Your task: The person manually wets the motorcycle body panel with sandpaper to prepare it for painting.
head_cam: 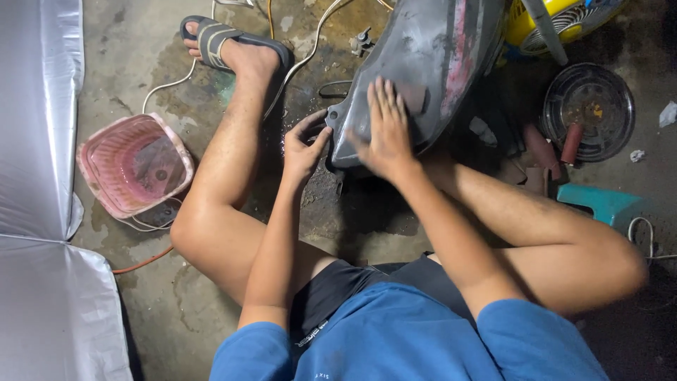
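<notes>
The right hand (384,130) lay flat and open on a dark gray motorbike panel (416,63). The left hand (303,148) pinched the panel's edge. A pink basket (134,166) sat on the floor nearby.

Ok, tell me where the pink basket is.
The pink basket sits on the concrete floor at the left of the head view, beside the person's left leg.
</notes>
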